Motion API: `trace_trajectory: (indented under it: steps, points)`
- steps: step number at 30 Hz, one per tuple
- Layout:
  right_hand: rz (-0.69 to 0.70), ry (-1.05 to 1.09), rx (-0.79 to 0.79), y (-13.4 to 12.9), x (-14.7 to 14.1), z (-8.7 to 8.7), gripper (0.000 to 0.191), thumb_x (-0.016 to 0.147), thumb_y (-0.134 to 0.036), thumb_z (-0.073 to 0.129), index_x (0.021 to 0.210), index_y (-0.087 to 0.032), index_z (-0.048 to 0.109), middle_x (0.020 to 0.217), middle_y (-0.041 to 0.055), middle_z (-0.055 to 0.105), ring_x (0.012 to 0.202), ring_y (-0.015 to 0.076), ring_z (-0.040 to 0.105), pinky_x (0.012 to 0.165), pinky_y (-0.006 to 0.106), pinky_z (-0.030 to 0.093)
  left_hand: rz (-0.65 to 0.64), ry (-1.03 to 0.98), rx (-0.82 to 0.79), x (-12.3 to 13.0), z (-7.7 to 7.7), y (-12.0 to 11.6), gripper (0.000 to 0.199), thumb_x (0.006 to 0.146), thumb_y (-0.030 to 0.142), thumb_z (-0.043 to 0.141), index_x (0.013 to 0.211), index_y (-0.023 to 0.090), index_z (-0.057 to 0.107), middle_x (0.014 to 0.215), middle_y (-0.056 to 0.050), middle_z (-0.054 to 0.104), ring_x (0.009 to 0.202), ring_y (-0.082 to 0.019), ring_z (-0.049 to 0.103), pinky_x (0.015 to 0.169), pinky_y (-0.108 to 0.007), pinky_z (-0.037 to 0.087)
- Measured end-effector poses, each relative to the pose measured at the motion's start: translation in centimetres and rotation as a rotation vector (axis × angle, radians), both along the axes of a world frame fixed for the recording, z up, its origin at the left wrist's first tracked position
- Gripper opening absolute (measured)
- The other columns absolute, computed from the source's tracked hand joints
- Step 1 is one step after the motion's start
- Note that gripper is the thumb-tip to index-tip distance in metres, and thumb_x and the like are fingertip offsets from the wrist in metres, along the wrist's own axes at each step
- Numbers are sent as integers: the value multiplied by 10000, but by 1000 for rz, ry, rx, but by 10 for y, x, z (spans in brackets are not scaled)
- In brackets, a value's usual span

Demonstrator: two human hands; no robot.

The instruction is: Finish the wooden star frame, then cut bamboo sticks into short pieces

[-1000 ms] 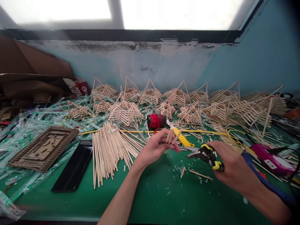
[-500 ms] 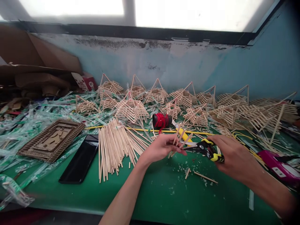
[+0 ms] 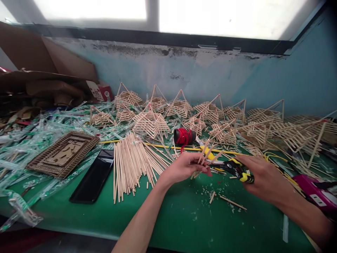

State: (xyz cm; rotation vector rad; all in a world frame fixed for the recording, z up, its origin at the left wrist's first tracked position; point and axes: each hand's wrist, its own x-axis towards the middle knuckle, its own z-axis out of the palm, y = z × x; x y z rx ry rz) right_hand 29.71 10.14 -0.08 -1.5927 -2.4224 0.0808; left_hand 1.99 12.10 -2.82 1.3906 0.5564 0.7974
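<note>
My left hand pinches a few thin wooden sticks, which fan up and out past the fingertips. My right hand is closed round the yellow-and-black handles of a pair of pliers. The jaws reach in against the sticks beside my left fingertips; how far they are parted is hard to make out. Below on the green tabletop lie a short cut piece of stick, a longer stick and pale shavings.
Left of my hands a bundle of sticks is spread beside a black phone and a corrugated cardboard frame. Stick pyramids line the wall. Red thread on a spool and a yellow cutter lie behind; a magenta tool is right.
The view has shifted slightly, so the scene sits a little further right. My hands stay together at the sticks, with the pliers still at my left fingertips.
</note>
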Motion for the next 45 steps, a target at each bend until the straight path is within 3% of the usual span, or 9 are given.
trace_trajectory:
  steps: [11, 20, 25, 45]
  points:
    - [78, -76, 101, -2, 12, -17, 509, 650, -223, 493, 1147, -191, 601, 1107, 133, 725, 1013, 361, 698, 794, 464, 603, -4, 8, 37, -1, -1, 0, 103, 868, 248, 621, 804, 174, 585, 878, -62, 695, 899, -239, 731, 806, -318, 537]
    - [209, -199, 269, 0, 5, -9, 428, 659, -182, 468, 1059, -153, 619, 1018, 170, 737, 889, 356, 728, 658, 438, 622, -26, 23, 17, -3, 1, 0, 73, 853, 126, 569, 801, 171, 545, 870, -44, 691, 917, -223, 728, 796, -298, 523]
    - [216, -182, 317, 1, 4, -8, 472, 635, -185, 471, 1082, -130, 613, 1007, 177, 740, 892, 360, 732, 679, 446, 631, -32, 42, 23, -5, 3, 0, 82, 861, 102, 546, 816, 169, 560, 898, -53, 699, 924, -208, 713, 805, -297, 518]
    - [206, -217, 350, 1, 1, -6, 402, 685, -208, 466, 1060, -143, 596, 974, 172, 746, 854, 338, 745, 630, 395, 636, -30, 26, 52, -7, 1, 1, 89, 890, 130, 573, 810, 165, 558, 909, -64, 695, 927, -203, 718, 779, -275, 516]
